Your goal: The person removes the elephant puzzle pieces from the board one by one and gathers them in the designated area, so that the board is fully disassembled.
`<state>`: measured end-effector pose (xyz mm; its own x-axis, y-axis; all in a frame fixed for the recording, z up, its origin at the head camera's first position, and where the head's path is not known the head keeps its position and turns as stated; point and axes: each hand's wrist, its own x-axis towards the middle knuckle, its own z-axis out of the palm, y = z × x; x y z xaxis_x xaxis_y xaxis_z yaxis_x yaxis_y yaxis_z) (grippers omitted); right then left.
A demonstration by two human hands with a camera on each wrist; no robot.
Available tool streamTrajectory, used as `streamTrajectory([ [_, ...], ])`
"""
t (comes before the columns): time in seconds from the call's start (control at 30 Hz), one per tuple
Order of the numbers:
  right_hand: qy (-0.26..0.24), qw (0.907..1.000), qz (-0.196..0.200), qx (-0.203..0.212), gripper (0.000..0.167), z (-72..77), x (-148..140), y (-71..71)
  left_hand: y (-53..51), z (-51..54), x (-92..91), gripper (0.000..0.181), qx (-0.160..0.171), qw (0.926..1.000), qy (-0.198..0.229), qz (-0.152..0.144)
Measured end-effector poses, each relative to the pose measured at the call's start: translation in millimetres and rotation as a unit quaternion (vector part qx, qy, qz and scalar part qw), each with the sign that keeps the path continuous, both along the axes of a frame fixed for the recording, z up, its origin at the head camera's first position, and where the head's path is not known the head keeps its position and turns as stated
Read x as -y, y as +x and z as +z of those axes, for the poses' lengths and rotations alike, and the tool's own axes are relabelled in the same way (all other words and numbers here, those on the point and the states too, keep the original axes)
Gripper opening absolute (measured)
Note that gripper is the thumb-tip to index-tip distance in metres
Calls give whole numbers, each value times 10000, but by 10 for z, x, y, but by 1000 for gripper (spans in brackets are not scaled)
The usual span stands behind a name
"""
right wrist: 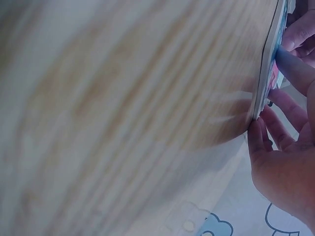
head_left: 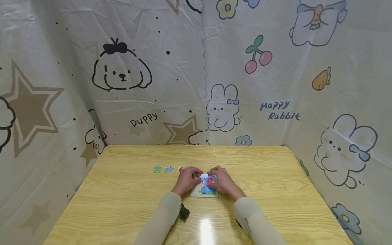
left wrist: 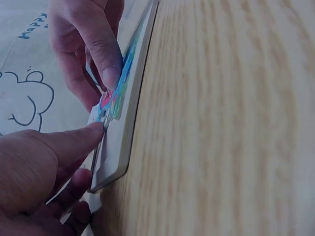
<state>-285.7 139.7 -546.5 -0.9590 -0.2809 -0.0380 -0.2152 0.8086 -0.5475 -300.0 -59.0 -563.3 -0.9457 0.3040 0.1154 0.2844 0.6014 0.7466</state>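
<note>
Lying flat on the desk (head_left: 122, 200), a small puzzle board (head_left: 195, 194) is held by both hands, with joined pieces (head_left: 207, 190) in blue, green and pink seen on its face from the head view. By the left hand (head_left: 186, 178) the board is grasped at its edge with bent fingers, while the thumb is laid on the picture; whether a separate piece is pinched there cannot be told. By the right hand (head_left: 225, 183) the board is also grasped, its thumb pressed onto the pieces. Only in the head view are a green piece (head_left: 157, 169), a blue-and-white piece (head_left: 168, 169) and a red-and-yellow piece (head_left: 180, 168) shown in a row, the last partly covered by the left hand. The board's pale side is revealed in the left wrist view; in the right wrist view, fingertips (right wrist: 255, 129) are seen against its edge.
</note>
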Motion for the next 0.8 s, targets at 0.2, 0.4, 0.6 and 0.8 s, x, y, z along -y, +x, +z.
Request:
streamTrajectory([
  [0.2,-22,10000,29,-55,46,-5,-2,-12,-11,8,4,24,-12,9999,-79,-74],
  [0.4,-22,10000,48,-77,47,-23,-9,-11,-6,14,10,22,-1,9998,-131,-115],
  [0.6,-36,9999,56,-78,45,-11,-9,-5,-27,-9,21,20,-73,9997,-157,-156],
  [0.8,-43,10000,17,-22,47,-2,-9,-2,-20,-5,14,21,-108,9996,-224,-145],
])
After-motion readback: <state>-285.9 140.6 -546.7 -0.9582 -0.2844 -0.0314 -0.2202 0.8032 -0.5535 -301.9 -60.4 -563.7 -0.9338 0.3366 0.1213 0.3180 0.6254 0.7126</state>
